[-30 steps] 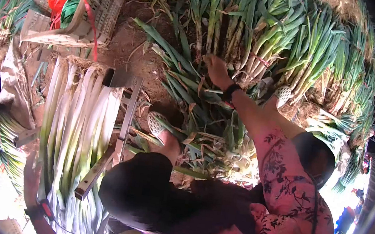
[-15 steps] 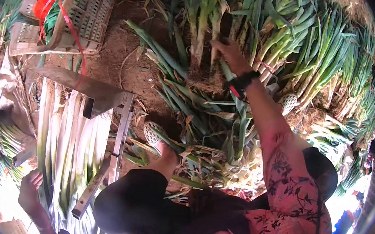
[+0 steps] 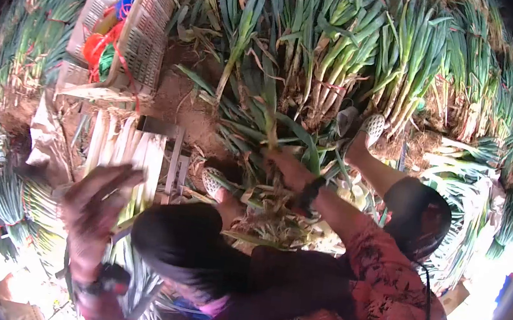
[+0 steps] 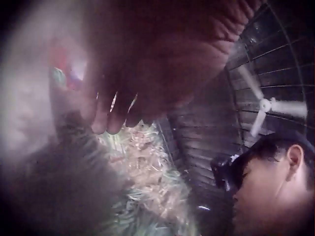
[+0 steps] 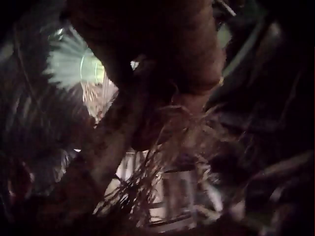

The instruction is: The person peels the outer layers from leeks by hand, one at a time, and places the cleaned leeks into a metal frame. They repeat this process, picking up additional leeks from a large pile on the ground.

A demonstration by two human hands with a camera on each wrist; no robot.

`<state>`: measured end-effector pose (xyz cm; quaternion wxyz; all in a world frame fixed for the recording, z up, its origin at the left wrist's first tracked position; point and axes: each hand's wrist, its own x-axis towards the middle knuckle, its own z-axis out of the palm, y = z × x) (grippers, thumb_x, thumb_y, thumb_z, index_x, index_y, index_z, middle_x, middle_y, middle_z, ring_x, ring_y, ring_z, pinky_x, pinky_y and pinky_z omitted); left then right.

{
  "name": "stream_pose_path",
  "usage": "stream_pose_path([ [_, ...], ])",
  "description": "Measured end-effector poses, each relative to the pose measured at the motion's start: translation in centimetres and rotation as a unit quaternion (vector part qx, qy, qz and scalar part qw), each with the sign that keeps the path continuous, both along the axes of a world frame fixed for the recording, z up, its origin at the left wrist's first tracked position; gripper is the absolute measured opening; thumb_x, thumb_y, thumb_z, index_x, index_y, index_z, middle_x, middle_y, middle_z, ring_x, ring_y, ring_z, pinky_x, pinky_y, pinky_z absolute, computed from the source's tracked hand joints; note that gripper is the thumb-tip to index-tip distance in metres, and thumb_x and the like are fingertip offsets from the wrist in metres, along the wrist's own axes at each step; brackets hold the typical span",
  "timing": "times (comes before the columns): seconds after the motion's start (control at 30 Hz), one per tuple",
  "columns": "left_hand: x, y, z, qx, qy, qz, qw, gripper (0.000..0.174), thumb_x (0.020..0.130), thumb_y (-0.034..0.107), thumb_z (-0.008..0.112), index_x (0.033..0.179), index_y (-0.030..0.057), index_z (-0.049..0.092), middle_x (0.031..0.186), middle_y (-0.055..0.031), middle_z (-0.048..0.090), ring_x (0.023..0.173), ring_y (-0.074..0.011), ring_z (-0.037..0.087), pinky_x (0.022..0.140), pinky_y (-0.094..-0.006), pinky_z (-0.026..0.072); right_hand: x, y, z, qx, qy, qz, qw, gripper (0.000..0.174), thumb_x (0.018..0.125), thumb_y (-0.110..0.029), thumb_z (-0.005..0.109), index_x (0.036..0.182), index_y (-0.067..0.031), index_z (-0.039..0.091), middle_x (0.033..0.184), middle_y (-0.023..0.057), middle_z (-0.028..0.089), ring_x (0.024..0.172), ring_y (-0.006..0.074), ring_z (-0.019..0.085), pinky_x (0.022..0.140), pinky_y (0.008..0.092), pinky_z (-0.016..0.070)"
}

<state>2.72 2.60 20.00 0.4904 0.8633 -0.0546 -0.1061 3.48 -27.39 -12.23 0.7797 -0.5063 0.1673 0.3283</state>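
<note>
My right hand [image 3: 290,170] grips an unpeeled green onion [image 3: 271,124] low on its stalk, in front of my knees, with its leaves pointing away from me. Stringy roots [image 5: 167,128] and a dark, soil-coloured stalk [image 5: 106,147] show under the fingers in the dim right wrist view. My left hand [image 3: 99,205] is raised and blurred by motion, fingers extended and holding nothing. It overlaps a row of pale, cleaned green onions [image 3: 154,155] lying on a metal stand [image 3: 175,163]. In the left wrist view its fingers [image 4: 115,115] lie side by side.
Bundles of green onions [image 3: 344,56] stand upright along the far side. A plastic basket [image 3: 147,40] with coloured ties [image 3: 95,47] is at the back left. Loose leaves and peelings [image 3: 269,218] litter the soil between my feet. A fan [image 4: 266,105] hangs overhead.
My right hand has come back from the standing green onions towards my body, bringing one along. My left hand has risen from the lower left, and the head view has shifted.
</note>
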Motion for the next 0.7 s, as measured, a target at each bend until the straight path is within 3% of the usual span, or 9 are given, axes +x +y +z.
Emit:
stream_pose_path([
  [0.13, 0.5, -6.9, -2.1, -0.176, 0.069, -0.048, 0.981, 0.029, 0.086, -0.004, 0.058, 0.116, -0.0062, 0.055, 0.109, -0.0147, 0.063, 0.105, -0.0225, 0.061, 0.092, -0.0288, 0.0479, -1.2, -1.2, 9.2, 0.104, 0.024, -0.071, 0.992, 0.017, 0.092, -0.016, 0.055, 0.079, -0.0091, 0.047, 0.059, -0.0033, 0.043, 0.043, 0.0061, 0.039, 0.039, 0.0222, 0.0291],
  [0.2, 0.6, -9.3, -5.8, -0.369, 0.091, -0.064, 0.923, 0.031, 0.089, 0.001, 0.058, 0.119, -0.0061, 0.053, 0.112, -0.0132, 0.062, 0.107, -0.0217, 0.06, 0.092, -0.0286, 0.0473, -3.6, -2.3, 13.3, 0.087, 0.0, -0.059, 0.994, 0.011, 0.092, -0.014, 0.056, 0.087, -0.0074, 0.048, 0.057, -0.004, 0.038, 0.043, 0.005, 0.037, 0.037, 0.0221, 0.0272],
  [0.27, 2.7, -10.7, -8.3, -0.152, 0.061, -0.145, 0.976, 0.036, 0.089, 0.007, 0.06, 0.123, -0.0034, 0.05, 0.117, -0.0109, 0.06, 0.108, -0.0199, 0.058, 0.092, -0.0308, 0.0481, -6.0, -3.8, 16.0, 0.07, -0.07, -0.013, 0.995, 0.011, 0.092, -0.013, 0.056, 0.093, -0.0066, 0.047, 0.057, -0.0035, 0.039, 0.041, 0.0056, 0.037, 0.036, 0.0228, 0.0277],
  [0.3, 2.8, -11.7, -9.0, -0.147, 0.054, -0.149, 0.976, 0.036, 0.089, 0.007, 0.06, 0.123, -0.0034, 0.05, 0.117, -0.0109, 0.06, 0.108, -0.0199, 0.058, 0.092, -0.0308, 0.0481, -6.8, -4.2, 16.9, 0.057, -0.119, -0.011, 0.991, 0.012, 0.091, -0.014, 0.056, 0.095, -0.0055, 0.048, 0.059, -0.0024, 0.042, 0.039, 0.0065, 0.037, 0.037, 0.0236, 0.0299],
  [0.37, 2.4, -14.9, -9.4, -0.309, 0.212, 0.015, 0.927, 0.042, 0.088, 0.017, 0.063, 0.125, 0.0007, 0.05, 0.118, -0.0089, 0.059, 0.107, -0.0189, 0.058, 0.09, -0.0323, 0.0488, -8.0, -4.9, 18.3, 0.029, -0.154, -0.004, 0.988, 0.013, 0.091, -0.013, 0.057, 0.096, -0.0045, 0.049, 0.06, -0.0017, 0.044, 0.04, 0.0071, 0.038, 0.037, 0.024, 0.0314],
  [0.53, -1.2, -20.0, -8.0, -0.472, 0.044, 0.03, 0.88, 0.035, 0.092, 0.025, 0.058, 0.121, 0.0055, 0.055, 0.114, -0.0055, 0.06, 0.107, -0.0146, 0.055, 0.095, -0.033, 0.0428, -10.1, -5.7, 18.3, -0.098, -0.353, -0.008, 0.93, 0.025, 0.091, -0.018, 0.059, 0.111, -0.0045, 0.054, 0.068, -0.003, 0.049, 0.051, 0.0052, 0.045, 0.043, 0.024, 0.0349],
  [0.57, -1.6, -20.2, -8.4, -0.456, -0.013, 0.012, 0.89, 0.033, 0.091, 0.023, 0.06, 0.119, 0.0059, 0.055, 0.112, -0.0032, 0.059, 0.107, -0.014, 0.053, 0.095, -0.0324, 0.0418, -10.7, -5.8, 20.7, -0.001, -0.172, -0.001, 0.985, 0.026, 0.092, -0.021, 0.059, 0.114, -0.0084, 0.054, 0.07, -0.0043, 0.046, 0.05, 0.0054, 0.041, 0.044, 0.0232, 0.0331],
  [0.6, -2.2, -20.7, -7.1, -0.467, -0.042, -0.002, 0.883, 0.03, 0.09, 0.02, 0.061, 0.116, 0.0061, 0.056, 0.112, -0.0028, 0.059, 0.106, -0.0129, 0.052, 0.095, -0.0316, 0.0415, -10.4, -5.9, 23.6, -0.043, -0.077, 0.037, 0.995, 0.026, 0.093, -0.022, 0.058, 0.115, -0.0108, 0.053, 0.068, -0.0049, 0.044, 0.047, 0.0061, 0.037, 0.043, 0.023, 0.0313],
  [0.7, -0.4, -22.1, -7.1, -0.544, -0.077, -0.038, 0.835, 0.041, 0.077, -0.001, 0.071, 0.114, 0.006, 0.055, 0.109, 0.0011, 0.058, 0.102, -0.0099, 0.053, 0.092, -0.0282, 0.0433, -9.8, -5.6, 24.3, 0.067, -0.161, -0.028, 0.984, 0.011, 0.091, -0.016, 0.058, 0.098, -0.0113, 0.051, 0.059, -0.0039, 0.039, 0.038, 0.0067, 0.034, 0.034, 0.0229, 0.0271],
])
